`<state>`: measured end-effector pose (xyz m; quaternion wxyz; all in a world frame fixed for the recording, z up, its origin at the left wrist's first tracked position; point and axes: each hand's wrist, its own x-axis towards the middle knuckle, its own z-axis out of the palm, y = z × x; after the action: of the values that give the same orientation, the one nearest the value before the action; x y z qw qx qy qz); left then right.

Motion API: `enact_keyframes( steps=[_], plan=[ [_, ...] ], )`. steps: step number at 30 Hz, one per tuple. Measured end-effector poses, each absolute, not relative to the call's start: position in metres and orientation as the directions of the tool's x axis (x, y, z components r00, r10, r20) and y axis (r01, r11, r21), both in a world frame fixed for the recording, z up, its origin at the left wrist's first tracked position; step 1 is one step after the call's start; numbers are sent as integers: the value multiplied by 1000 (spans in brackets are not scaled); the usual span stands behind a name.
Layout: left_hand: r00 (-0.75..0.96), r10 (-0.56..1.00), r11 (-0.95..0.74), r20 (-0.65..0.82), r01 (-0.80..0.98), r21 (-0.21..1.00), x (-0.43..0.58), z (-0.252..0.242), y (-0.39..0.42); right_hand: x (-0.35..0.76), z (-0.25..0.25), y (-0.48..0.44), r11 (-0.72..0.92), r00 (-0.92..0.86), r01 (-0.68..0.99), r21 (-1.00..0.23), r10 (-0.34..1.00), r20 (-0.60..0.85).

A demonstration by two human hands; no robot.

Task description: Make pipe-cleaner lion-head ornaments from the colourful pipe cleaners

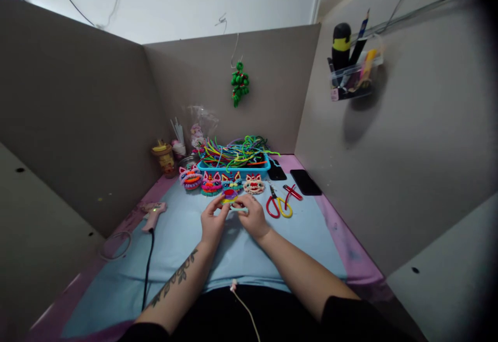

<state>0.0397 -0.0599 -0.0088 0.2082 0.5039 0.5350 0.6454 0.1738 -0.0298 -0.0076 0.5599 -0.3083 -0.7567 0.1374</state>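
My left hand (213,221) pinches a small, round pipe-cleaner piece (229,195) in red, purple and yellow, held above the blue cloth. Close beside it, the fingers of my right hand (252,218) are closed on a pale mint pipe cleaner (238,209), which reaches toward the left fingertips. Whether the strip is joined to the round piece cannot be made out. Just beyond my hands sits a row of several fuzzy animal heads with horns or ears, among them a lilac and orange head (191,177) and a cream and red head (253,184).
Behind the heads stands a blue tray (234,172) heaped with pipe cleaners. Scissors (278,204), red-handled cutters (292,192) and dark phones (305,182) lie right. A corded pink glue gun (154,216) lies left, near a cup (165,159). Panels enclose three sides.
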Motion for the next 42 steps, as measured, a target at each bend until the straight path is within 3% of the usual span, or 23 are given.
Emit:
enact_keyframes(
  steps=[10, 18, 30, 42],
  plan=[
    [-374, 827, -373, 421, 196, 907, 40, -10, -61, 170, -8, -29, 695, -76, 312, -648, 698, 712],
    [-364, 821, -380, 440, 226, 897, 41, -9, -62, 165, -11, -27, 565, 30, 236, -790, 809, 588],
    [-344, 816, -382, 464, 282, 880, 41, -13, -60, 163, -16, -22, 477, 27, 32, -878, 878, 478],
    [-322, 824, -379, 466, 299, 876, 43, -11, -60, 163, -20, -17, 389, 25, 32, -921, 920, 390]
  ],
)
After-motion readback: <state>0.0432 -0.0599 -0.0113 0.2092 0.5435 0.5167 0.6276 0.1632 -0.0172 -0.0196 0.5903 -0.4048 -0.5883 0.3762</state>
